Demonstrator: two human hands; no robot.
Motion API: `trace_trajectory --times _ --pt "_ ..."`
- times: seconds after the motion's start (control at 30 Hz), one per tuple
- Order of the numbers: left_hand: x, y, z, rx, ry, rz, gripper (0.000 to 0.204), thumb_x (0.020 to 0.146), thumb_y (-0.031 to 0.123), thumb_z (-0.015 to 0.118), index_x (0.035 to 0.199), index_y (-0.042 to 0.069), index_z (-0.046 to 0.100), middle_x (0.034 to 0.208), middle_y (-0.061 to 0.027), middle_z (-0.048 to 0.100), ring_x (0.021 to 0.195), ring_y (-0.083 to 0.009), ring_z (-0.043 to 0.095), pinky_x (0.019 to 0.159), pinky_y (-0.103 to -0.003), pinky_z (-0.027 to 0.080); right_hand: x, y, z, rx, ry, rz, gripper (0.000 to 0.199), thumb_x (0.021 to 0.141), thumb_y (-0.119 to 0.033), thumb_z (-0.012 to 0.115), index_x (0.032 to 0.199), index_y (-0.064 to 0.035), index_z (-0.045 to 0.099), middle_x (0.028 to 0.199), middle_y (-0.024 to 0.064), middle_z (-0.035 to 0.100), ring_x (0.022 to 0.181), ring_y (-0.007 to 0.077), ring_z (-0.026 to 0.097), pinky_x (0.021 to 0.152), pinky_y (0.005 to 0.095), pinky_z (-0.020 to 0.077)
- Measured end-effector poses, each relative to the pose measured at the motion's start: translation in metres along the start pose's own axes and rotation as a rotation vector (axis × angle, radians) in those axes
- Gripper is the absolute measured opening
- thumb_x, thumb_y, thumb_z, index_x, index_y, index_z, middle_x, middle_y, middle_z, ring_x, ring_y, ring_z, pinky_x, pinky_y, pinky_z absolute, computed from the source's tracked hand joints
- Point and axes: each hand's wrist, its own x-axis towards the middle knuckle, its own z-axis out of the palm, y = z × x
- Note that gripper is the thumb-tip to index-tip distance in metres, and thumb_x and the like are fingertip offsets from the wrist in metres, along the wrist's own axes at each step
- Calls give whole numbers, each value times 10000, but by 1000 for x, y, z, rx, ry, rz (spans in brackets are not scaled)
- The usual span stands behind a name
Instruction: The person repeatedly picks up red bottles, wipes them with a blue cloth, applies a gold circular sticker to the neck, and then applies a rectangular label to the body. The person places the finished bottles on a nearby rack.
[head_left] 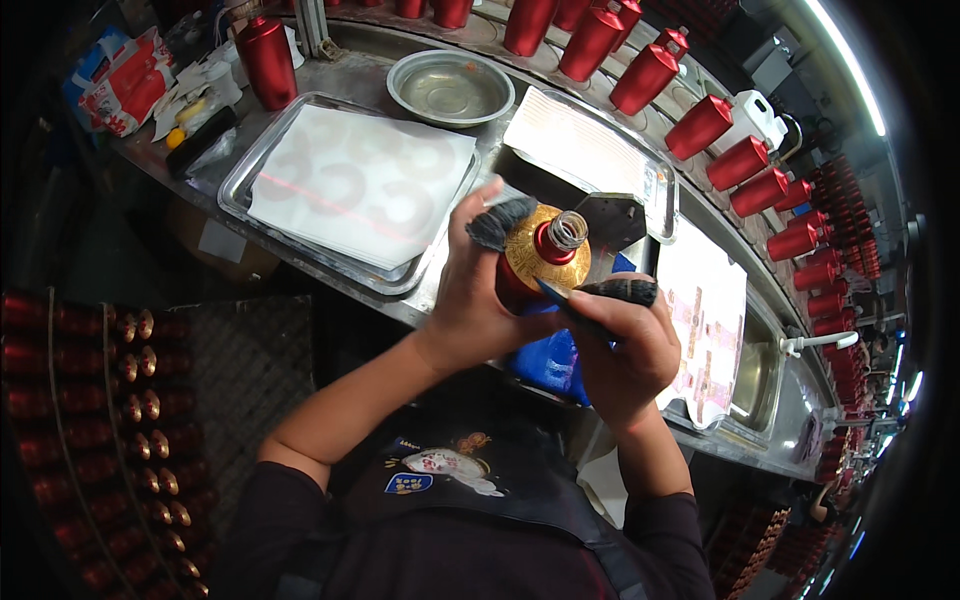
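Between my hands a red metallic bottle (513, 290) tilts with its threaded neck facing up. Around its shoulder lies a patterned gold ring-shaped sheet (522, 250). My left hand (468, 290) grips the bottle from the left, its fingers wrapped round the body, with a black cover on one finger against the gold. On the other side my right hand (635, 350) is closed round a slim tool with a blue pointed tip (550, 291) at the lower edge of the gold. One of its fingers also wears a black cover. Most of the tool's handle is hidden by the hand.
A tray holds white sheets (360, 180) at the left; a metal basin (450, 88) stands behind. More sheets (700, 320) and a sink (765, 380) are at the right. Red bottles (645, 80) line the far conveyor; one red bottle (266, 65) stands back left. Racked bottles (85, 430) fill the lower left.
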Motion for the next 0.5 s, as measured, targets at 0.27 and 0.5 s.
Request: trace_trajectory --times 0.27,0.5 --pt "20 3 -22 -134 -343 -175 896 638 234 901 1411 114 463 1368 -173 469 1237 -343 514 1047 -424 433 0 3 2 -6 -27 55 272 733 64 821 969 -45 739 873 92 674 774 229 646 686 301 506" --pt "13 10 -19 -119 -165 -55 843 642 270 894 1366 103 495 1294 -160 494 1181 -346 529 971 -433 469 -4 -6 5 -24 4 90 281 738 58 821 987 -47 744 873 95 676 778 229 649 685 301 506"
